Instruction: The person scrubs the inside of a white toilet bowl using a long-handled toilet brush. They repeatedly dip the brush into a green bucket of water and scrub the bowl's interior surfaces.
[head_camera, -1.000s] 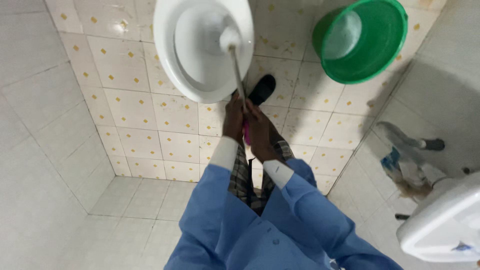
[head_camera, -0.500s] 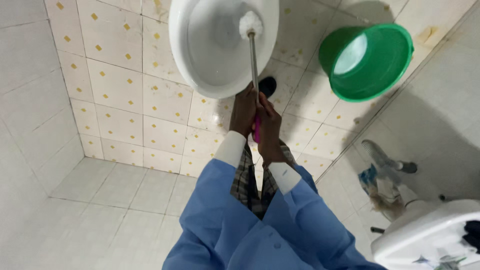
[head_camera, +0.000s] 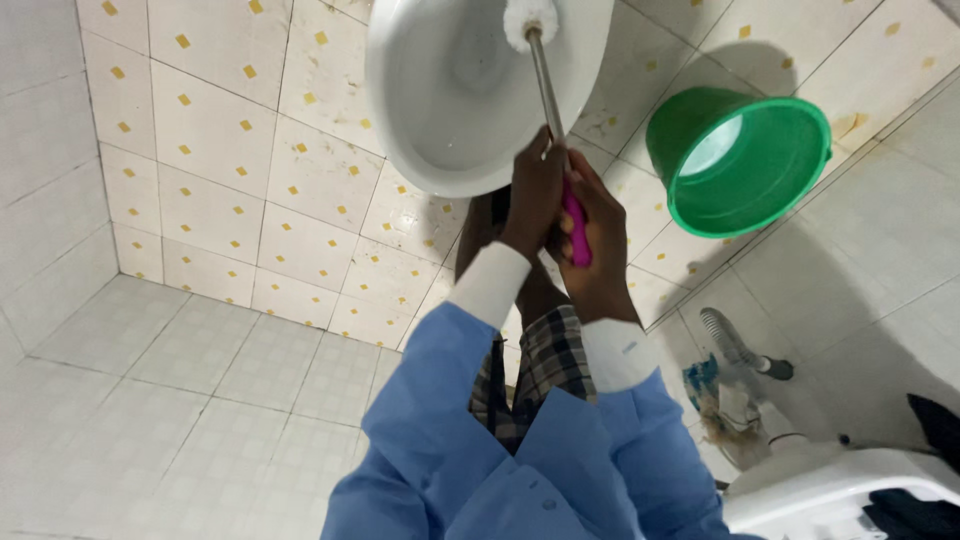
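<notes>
A green bucket (head_camera: 745, 160) stands right of my grip. My left hand (head_camera: 533, 200) and right hand (head_camera: 592, 240) clasp the toilet brush (head_camera: 548, 95), its shaft running away from me, bristles in the toilet bowl (head_camera: 440, 110) ahead.

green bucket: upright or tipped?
Upright. The green bucket stands on the tiled floor with its open mouth facing up; contents unclear.

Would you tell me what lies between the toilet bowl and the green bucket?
In the head view, only bare tiled floor separates the toilet bowl from the green bucket.
</notes>
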